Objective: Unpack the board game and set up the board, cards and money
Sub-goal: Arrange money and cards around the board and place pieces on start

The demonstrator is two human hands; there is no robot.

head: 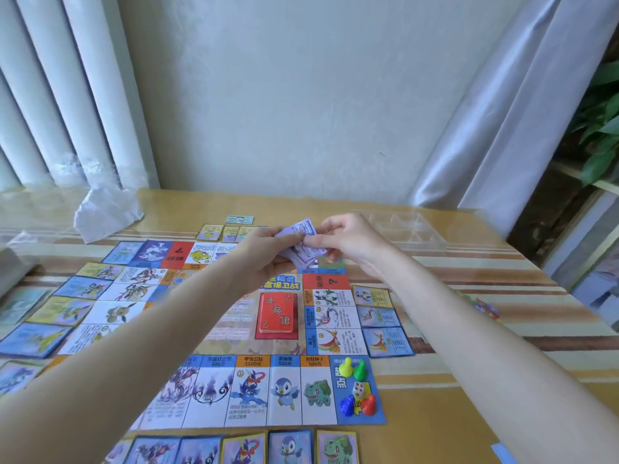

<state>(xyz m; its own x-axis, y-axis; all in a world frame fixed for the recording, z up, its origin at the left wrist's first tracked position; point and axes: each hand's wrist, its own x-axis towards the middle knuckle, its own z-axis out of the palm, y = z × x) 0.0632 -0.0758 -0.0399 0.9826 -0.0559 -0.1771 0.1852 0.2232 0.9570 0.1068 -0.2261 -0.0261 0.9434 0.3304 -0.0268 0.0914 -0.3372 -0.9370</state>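
both hands, left hand (264,252) and right hand (348,242), pinch the purple money (303,244) between their fingers, held over the far edge of the board (234,329).

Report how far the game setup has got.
Done: the colourful paper game board lies flat, the red card deck sits at its centre, property cards line its edges, and pawns and die fill the corner. In hand: both hands hold purple paper banknotes. Left: laying out the money.

home | curtains (67,95) | houseplant (599,135) | striped tablecloth (485,272)
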